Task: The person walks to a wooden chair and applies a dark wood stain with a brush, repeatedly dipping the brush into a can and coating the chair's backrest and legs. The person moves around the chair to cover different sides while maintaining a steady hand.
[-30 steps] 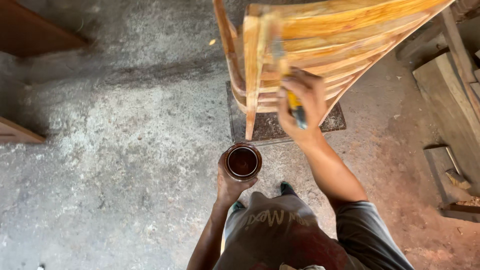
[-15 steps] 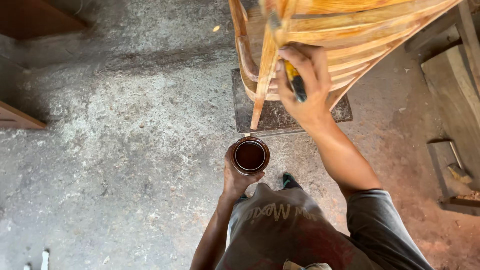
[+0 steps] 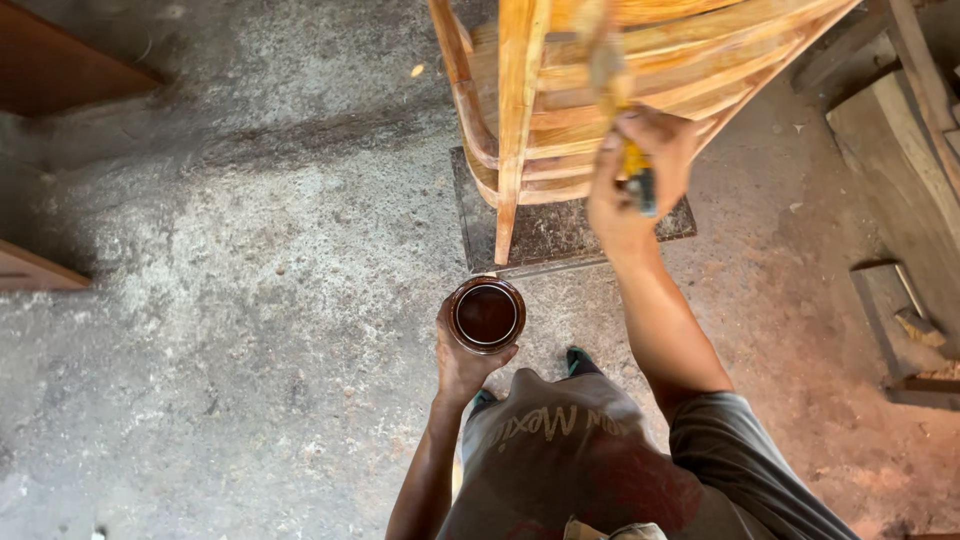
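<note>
A slatted chair of glossy orange-brown wood point(image 3: 560, 110) stands at the top of the view, its legs on a dark flat rectangular mat point(image 3: 560, 235) that lies on the rough grey concrete floor point(image 3: 250, 300). Every place below is given from this chair.

The right hand point(image 3: 635, 175) is raised against the chair's near side, over its curved lower slats. Its fingers are wrapped tight around the yellow handle of a paintbrush point(image 3: 632, 165); the pale, blurred bristle end points up and lies across the slats, though the blur hides whether the bristles actually touch the wood. The forearm runs down and to the right, away from the chair, to a grey sleeve.

The left hand point(image 3: 462, 360) is below the chair, just past the mat's near edge and close under the front leg. It grips a small round open tin of dark brown liquid point(image 3: 486, 315) from beneath and from the side, fingers curled around its wall, the tin held upright with its mouth facing up. The two hands are well apart, the tin lower and to the left of the brush.

Right of the chair, weathered grey wooden planks point(image 3: 900, 130) lie on reddish dusty ground. Far to the chair's left, dark brown board edges point(image 3: 70, 55) jut in from the frame's border.
</note>
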Available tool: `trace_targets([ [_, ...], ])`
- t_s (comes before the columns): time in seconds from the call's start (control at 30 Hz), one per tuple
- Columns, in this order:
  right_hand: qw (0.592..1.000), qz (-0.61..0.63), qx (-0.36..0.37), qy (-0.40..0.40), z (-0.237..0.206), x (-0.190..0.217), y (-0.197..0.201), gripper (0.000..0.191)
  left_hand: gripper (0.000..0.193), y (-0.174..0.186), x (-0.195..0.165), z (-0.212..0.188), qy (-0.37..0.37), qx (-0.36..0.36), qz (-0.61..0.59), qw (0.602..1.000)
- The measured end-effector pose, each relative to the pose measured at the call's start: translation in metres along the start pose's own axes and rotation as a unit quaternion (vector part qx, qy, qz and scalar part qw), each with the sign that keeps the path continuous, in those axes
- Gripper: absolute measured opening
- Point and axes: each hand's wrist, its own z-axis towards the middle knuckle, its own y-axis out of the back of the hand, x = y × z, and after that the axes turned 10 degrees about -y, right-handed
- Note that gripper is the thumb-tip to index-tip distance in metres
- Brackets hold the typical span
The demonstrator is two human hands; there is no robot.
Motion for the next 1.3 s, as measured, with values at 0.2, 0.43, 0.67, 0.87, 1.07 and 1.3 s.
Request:
trace_targets([
  [0.2, 0.997, 0.007, 0.078, -0.007, -0.001, 0.009, -0.007, 0.02, 0.122, 0.0, -0.003, -0.005, -0.001, -0.007, -0.044, 0.999],
  [0.43, 0.997, 0.042, 0.051, 0.04, 0.015, 0.017, -0.003, 0.018, 0.124, -0.003, 0.0, -0.001, 0.007, 0.009, -0.013, 1.0],
  [0.67, 0.985, 0.085, -0.15, -0.027, 0.046, 0.016, 0.013, 0.006, 0.117, -0.006, -0.01, 0.001, 0.016, 0.001, -0.051, 0.999],
  [0.87, 0.999, 0.023, 0.017, 0.027, 0.027, 0.01, 0.015, 0.011, 0.113, -0.015, -0.018, 0.002, 0.002, 0.009, -0.04, 0.999],
  [1.07, 0.985, 0.057, -0.156, -0.053, 0.061, -0.033, 0.067, 0.005, 0.116, -0.022, -0.019, -0.003, -0.009, -0.012, -0.038, 0.999],
  [1.3, 0.997, 0.035, -0.068, 0.006, 0.046, -0.069, 0.081, 0.006, 0.118, -0.025, -0.024, -0.003, -0.063, 0.005, 0.022, 0.998],
])
